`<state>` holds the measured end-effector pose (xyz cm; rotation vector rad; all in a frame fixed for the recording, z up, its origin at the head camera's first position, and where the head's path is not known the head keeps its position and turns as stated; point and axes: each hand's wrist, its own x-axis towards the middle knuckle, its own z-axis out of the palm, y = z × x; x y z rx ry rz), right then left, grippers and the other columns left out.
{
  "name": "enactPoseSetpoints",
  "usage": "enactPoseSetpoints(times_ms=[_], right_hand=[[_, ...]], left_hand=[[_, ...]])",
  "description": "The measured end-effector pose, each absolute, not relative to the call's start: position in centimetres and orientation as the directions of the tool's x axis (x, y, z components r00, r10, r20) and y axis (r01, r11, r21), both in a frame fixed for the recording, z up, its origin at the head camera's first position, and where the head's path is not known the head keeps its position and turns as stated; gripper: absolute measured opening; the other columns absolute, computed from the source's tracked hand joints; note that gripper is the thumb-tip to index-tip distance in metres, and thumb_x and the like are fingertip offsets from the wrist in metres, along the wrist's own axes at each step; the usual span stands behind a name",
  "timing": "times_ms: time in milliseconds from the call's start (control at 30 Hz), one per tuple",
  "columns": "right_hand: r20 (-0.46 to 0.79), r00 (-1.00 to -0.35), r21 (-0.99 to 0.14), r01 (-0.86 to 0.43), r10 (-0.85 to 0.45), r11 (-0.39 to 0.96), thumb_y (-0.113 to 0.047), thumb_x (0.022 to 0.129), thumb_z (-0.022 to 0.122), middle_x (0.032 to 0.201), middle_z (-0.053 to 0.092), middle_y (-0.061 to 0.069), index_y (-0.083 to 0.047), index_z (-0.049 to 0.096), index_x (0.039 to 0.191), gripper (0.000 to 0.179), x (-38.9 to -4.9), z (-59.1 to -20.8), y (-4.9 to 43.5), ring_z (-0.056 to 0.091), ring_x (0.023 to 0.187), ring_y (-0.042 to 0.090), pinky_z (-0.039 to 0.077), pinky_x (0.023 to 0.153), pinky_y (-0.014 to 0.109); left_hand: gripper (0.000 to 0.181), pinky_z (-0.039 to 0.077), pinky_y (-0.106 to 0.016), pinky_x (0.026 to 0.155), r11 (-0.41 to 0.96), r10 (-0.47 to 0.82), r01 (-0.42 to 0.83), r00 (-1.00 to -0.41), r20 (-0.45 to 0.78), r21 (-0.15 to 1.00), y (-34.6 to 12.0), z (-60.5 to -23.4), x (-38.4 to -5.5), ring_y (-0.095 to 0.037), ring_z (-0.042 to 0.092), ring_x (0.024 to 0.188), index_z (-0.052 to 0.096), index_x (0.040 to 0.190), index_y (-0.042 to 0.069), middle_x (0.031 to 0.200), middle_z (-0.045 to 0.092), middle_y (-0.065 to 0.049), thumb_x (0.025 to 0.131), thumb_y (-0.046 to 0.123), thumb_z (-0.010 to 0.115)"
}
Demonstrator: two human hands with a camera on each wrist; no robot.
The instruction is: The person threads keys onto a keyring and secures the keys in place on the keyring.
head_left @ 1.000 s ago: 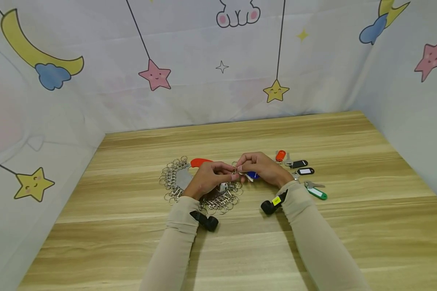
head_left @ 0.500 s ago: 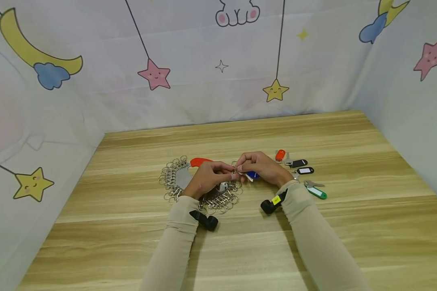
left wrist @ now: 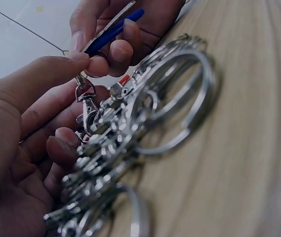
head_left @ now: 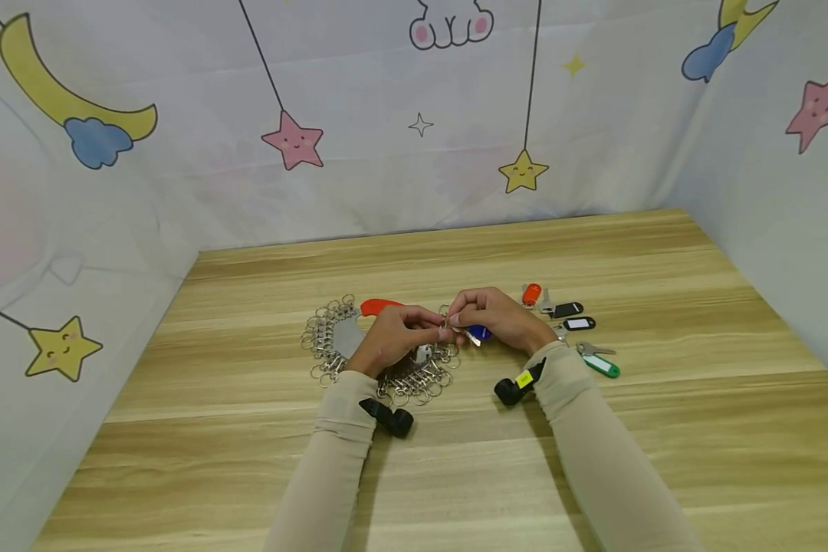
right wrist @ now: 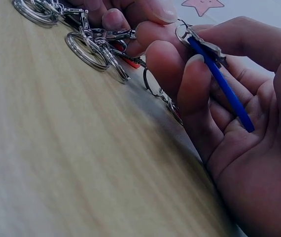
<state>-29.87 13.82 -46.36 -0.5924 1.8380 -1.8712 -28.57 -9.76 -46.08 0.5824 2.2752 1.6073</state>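
Observation:
My left hand (head_left: 395, 335) pinches a split ring between thumb and fingertip. A swivel snap hook (left wrist: 87, 111) hangs below that ring in the left wrist view. My right hand (head_left: 500, 318) pinches a key (head_left: 472, 337) and a blue key tag (right wrist: 227, 89) close to their small ring (right wrist: 182, 32). Both hands' fingertips meet where the rings come together. Under my left hand lies a grey metal plate (head_left: 347, 337) with a red part (head_left: 379, 307), fringed by many snap hooks and split rings (head_left: 414, 391). My left hand hides part of the plate.
Right of my hands, tagged keys lie on the wooden table (head_left: 455, 475): a red tag (head_left: 532, 294), a black tag (head_left: 567, 310), a black-framed tag with white label (head_left: 579, 324) and a green tag (head_left: 600, 366). White printed cloth (head_left: 386, 184) encloses the back and sides.
The key in my right hand has tilted slightly. Both hands otherwise keep the same place and grip.

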Motion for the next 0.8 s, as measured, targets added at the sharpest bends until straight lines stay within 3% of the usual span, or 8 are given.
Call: enactPoseSetpoints(times_ms=[233, 367, 567, 700, 800], right_hand=[[0.0, -0.807, -1.0, 0.001, -0.59, -0.002, -0.009, 0.1, 0.063, 0.093, 0.069, 0.025, 0.006, 0.064, 0.105, 0.016, -29.8, -46.2, 13.7, 0.066, 0.079, 0.033, 0.053, 0.078, 0.042], [-0.025, -0.805, -0.999, 0.003, -0.593, 0.037, -0.01, 0.101, 0.063, 0.091, 0.069, 0.026, 0.005, 0.063, 0.106, 0.016, -29.9, -46.0, 13.8, 0.064, 0.072, 0.03, 0.052, 0.069, 0.039], [-0.134, -0.805, -0.968, -0.017, -0.578, 0.249, -0.007, 0.098, 0.063, 0.081, 0.069, 0.021, 0.002, 0.064, 0.102, 0.009, -29.8, -44.8, 14.3, 0.053, 0.051, 0.021, 0.041, 0.047, 0.028], [-0.16, -0.822, -0.925, -0.068, -0.546, 0.373, -0.006, 0.095, 0.069, 0.072, 0.065, 0.013, 0.0, 0.065, 0.099, 0.009, -29.8, -44.3, 14.6, 0.052, 0.05, 0.02, 0.041, 0.047, 0.029], [-0.122, -0.838, -0.857, -0.182, -0.532, 0.483, -0.008, 0.091, 0.073, 0.07, 0.065, 0.007, -0.003, 0.068, 0.095, 0.008, -29.8, -43.9, 14.4, 0.054, 0.053, 0.019, 0.045, 0.052, 0.032]], left_hand=[[0.026, 0.04, -0.029, 0.048, 0.289, 0.491, 0.167, -0.871, 0.004, 0.943, -9.7, -46.0, -28.5, -0.018, 0.048, 0.053, 0.078, 0.108, 0.016, 0.09, 0.074, -0.004, 0.086, 0.029, 0.083], [0.027, 0.038, -0.029, 0.049, 0.301, 0.495, 0.178, -0.869, 0.006, 0.937, -9.8, -46.1, -28.6, -0.016, 0.044, 0.051, 0.078, 0.107, 0.017, 0.088, 0.073, -0.005, 0.084, 0.028, 0.085], [0.028, 0.042, -0.03, 0.055, 0.283, 0.529, 0.185, -0.849, 0.007, 0.941, -9.9, -46.1, -28.7, -0.018, 0.049, 0.059, 0.077, 0.113, 0.017, 0.094, 0.072, -0.006, 0.086, 0.022, 0.083], [0.027, 0.047, -0.033, 0.065, 0.284, 0.524, 0.213, -0.851, 0.035, 0.935, -9.9, -46.1, -28.8, -0.023, 0.059, 0.074, 0.075, 0.118, 0.013, 0.099, 0.072, -0.006, 0.092, 0.019, 0.078], [0.022, 0.046, -0.034, 0.064, 0.291, 0.495, 0.218, -0.867, 0.049, 0.931, -10.0, -46.1, -28.7, -0.024, 0.059, 0.074, 0.076, 0.116, 0.012, 0.096, 0.071, -0.007, 0.095, 0.017, 0.073]])
